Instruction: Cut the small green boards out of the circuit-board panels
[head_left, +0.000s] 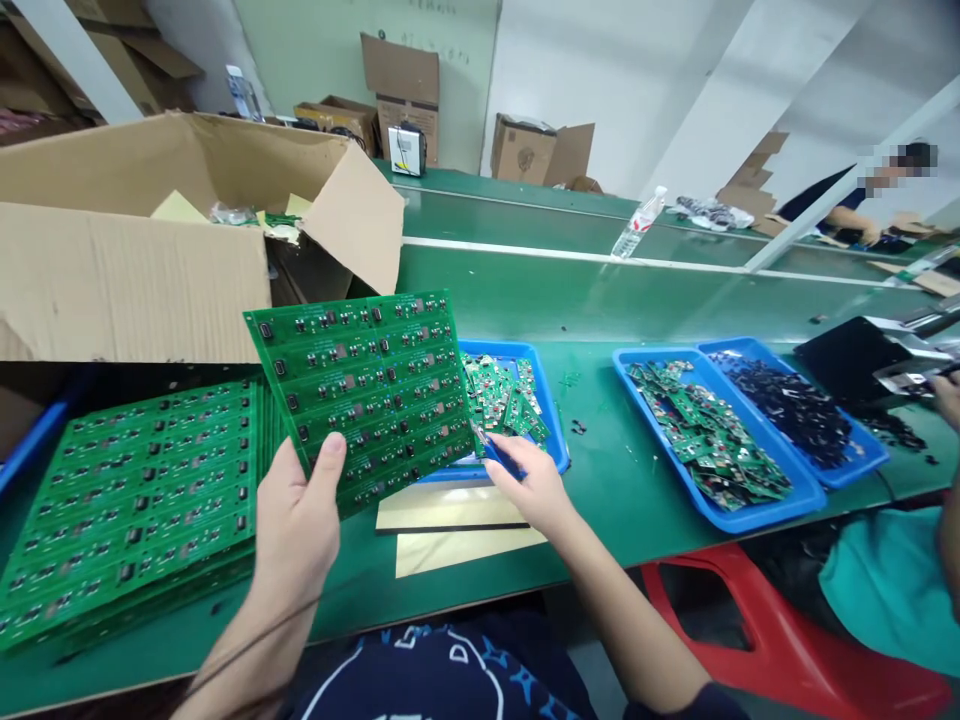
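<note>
My left hand (304,500) grips a green circuit board panel (367,385) at its lower left, thumb across its face. The panel is tilted up, with rows of small parts on it. In my right hand (536,485) is a pair of blue-handled pliers (504,452), its metal tip at the panel's right edge; whether it touches is not clear. Behind the panel, partly hidden, sits a blue tray (559,440) with small green boards (517,395). A stack of similar panels (142,500) lies left of my left hand.
A large open cardboard box (135,280) stands at the back left. Pale strips (457,508) lie before me. To the right are a tray of small boards (750,515) and a tray of black parts (862,470). A red chair (795,640) and another person's teal clothing (885,580) are at right.
</note>
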